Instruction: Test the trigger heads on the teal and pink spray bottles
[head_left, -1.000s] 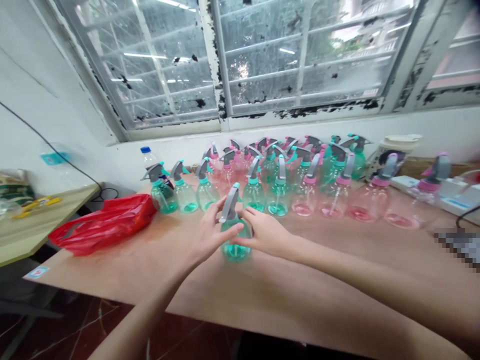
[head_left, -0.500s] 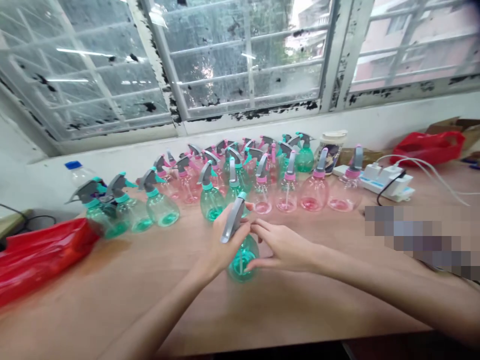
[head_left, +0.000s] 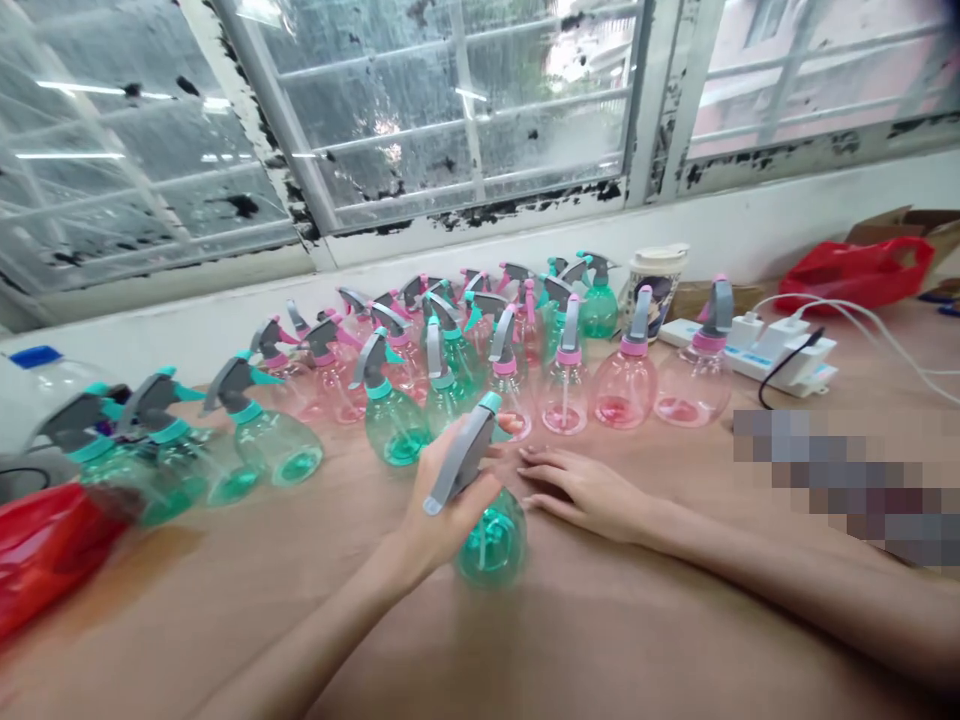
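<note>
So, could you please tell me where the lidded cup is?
In the head view, the lidded cup stands right of centre, behind a pink spray bottle.

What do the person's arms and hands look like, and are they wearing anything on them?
The left forearm and right forearm are slim and bare, with no sleeves in view. The left hand and right hand have no gloves. I see no watch or bracelet, but some fingers are hidden, so I can't rule out rings.

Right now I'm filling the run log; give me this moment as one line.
left hand: holds green spray bottle by neck | right hand: empty, beside it | behind: pink spray bottles
</note>
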